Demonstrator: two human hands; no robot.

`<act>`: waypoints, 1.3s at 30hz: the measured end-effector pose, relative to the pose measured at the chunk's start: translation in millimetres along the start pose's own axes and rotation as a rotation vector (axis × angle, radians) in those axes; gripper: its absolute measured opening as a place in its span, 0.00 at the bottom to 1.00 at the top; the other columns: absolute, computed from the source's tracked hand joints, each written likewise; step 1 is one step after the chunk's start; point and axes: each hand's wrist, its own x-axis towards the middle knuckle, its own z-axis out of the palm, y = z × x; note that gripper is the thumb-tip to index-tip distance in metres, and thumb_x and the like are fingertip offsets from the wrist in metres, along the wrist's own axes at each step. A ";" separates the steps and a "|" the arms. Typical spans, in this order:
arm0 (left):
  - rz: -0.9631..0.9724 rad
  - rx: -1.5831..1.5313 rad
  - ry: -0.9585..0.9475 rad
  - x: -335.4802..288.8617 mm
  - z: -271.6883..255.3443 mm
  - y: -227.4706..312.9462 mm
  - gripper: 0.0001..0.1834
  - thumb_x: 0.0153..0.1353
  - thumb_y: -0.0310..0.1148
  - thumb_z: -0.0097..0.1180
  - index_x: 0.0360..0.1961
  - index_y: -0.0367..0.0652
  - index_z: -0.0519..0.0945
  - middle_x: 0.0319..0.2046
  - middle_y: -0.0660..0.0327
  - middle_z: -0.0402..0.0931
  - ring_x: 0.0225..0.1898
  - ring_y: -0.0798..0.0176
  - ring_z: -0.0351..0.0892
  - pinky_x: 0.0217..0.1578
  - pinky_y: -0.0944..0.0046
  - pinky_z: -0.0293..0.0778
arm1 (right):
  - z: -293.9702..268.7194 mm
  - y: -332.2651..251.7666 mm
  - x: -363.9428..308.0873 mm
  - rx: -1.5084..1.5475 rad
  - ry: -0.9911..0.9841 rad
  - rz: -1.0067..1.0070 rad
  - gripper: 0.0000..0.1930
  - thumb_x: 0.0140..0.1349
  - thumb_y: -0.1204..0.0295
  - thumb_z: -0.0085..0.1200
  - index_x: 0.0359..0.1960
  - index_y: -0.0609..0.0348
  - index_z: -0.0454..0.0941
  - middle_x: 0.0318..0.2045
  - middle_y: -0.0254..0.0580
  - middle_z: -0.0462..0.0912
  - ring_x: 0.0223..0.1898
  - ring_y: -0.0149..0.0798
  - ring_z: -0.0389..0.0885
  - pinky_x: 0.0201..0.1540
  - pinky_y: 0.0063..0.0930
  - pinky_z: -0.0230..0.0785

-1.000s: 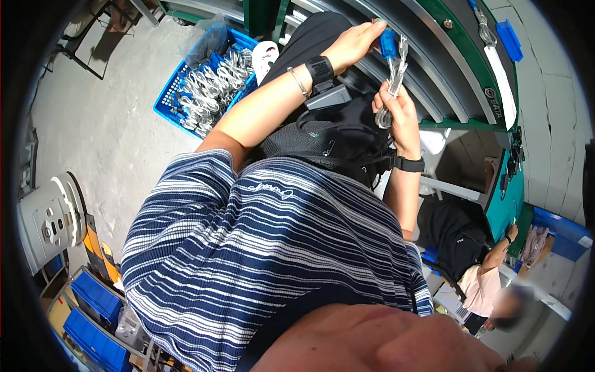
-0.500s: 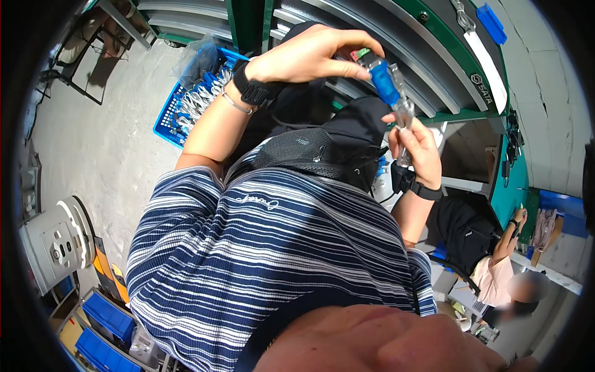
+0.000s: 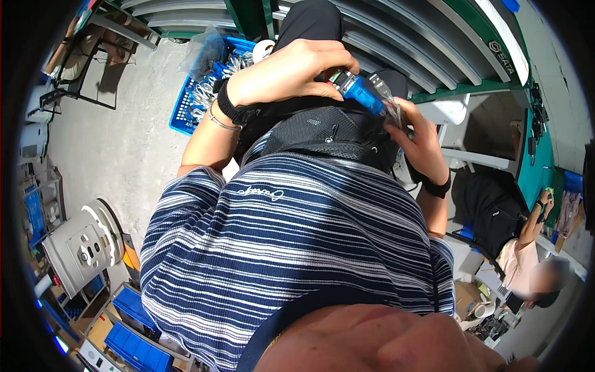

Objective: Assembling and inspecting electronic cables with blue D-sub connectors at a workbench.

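Observation:
A translucent blue adapter (image 3: 364,96) with a green block at one end is held up in front of my lap. My left hand (image 3: 304,71) pinches its green end between thumb and fingers. On the other side, my right hand (image 3: 421,139) is closed round a bunched clear grey cable (image 3: 395,116) next to the adapter's other end. A silvery plug (image 3: 378,85) sticks up from that bunch, beside the blue housing. My right fingers partly cover the cable.
Left of my legs stands a blue basket (image 3: 180,105) of similar cabled adapters, with a clear plastic bag (image 3: 207,46) on its edge. A green and grey drawer cabinet (image 3: 421,46) is ahead. A grey stool (image 3: 77,254) is at left; another person (image 3: 527,263) works at right.
The adapter has tilted flatter, and its plug end now shows. Both hands have come closer to my lap, with the right hand gathering the cable near the housing. The view has shifted slightly.

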 end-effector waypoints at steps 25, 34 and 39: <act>0.018 0.289 0.286 -11.0 12.2 -17.1 0.22 0.50 0.38 0.76 0.45 0.44 0.85 0.36 0.63 0.83 0.42 0.57 0.83 0.58 0.58 0.73 | 16.5 -5.2 0.0 -0.172 0.157 0.049 0.21 0.56 0.69 0.72 0.52 0.56 0.82 0.29 0.39 0.82 0.30 0.35 0.80 0.36 0.26 0.72; -0.103 -0.046 0.463 -10.0 15.2 -5.6 0.23 0.51 0.27 0.74 0.50 0.39 0.85 0.45 0.58 0.84 0.48 0.62 0.84 0.50 0.64 0.77 | 7.2 -0.1 -11.9 -0.165 0.280 -0.103 0.22 0.49 0.77 0.73 0.48 0.63 0.81 0.43 0.47 0.86 0.40 0.44 0.86 0.44 0.29 0.76; 0.079 -0.082 0.241 7.7 43.3 14.5 0.24 0.49 0.32 0.76 0.49 0.44 0.85 0.45 0.57 0.83 0.49 0.54 0.82 0.52 0.58 0.77 | 9.9 -2.2 -4.8 -0.144 0.276 -0.116 0.22 0.49 0.79 0.73 0.48 0.63 0.81 0.43 0.46 0.86 0.42 0.44 0.86 0.46 0.30 0.77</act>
